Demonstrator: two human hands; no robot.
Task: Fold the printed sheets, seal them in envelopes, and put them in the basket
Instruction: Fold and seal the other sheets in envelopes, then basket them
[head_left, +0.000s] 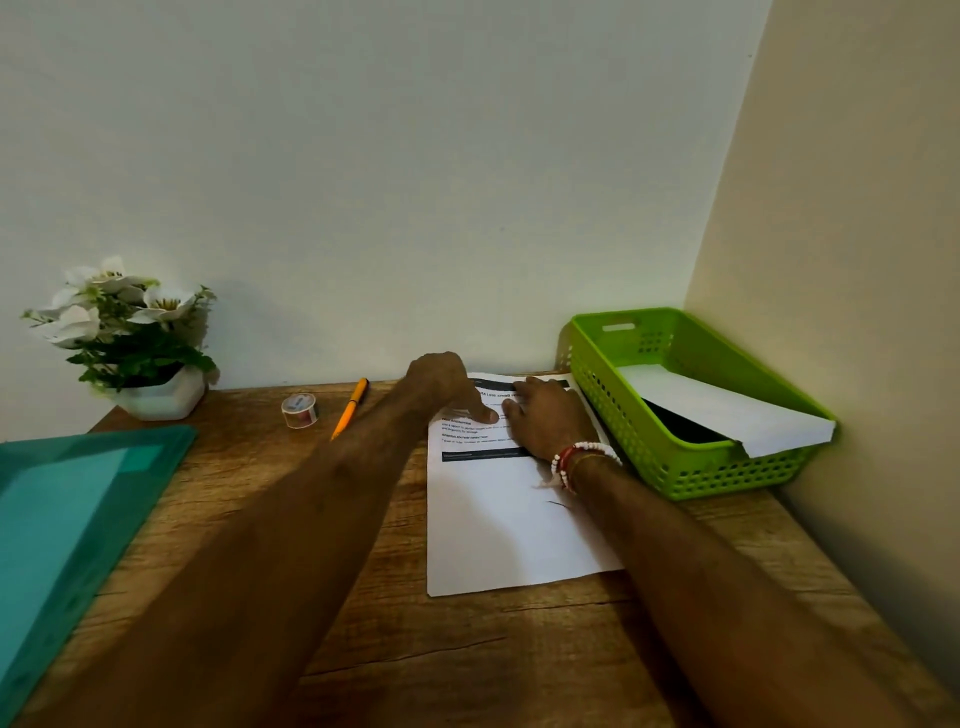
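Both my hands are flat on the printed sheet (511, 525) at its far end, left hand (451, 382) and right hand (550, 415) pressing, gripping nothing, probably pinning it for a fold. It lies on the wooden desk (415, 649), beside the green basket (691, 467), which holds white envelopes (727, 410). The sheet's print is too blurred to read, and something dark under the envelopes I can't identify.

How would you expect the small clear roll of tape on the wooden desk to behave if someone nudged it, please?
The small clear roll of tape seems to rest on its curved edge, so a nudge would probably set it rolling across the wooden desk. It looks light, so it should move easily. The orange pen lying beside it might stop it if it rolls that way.
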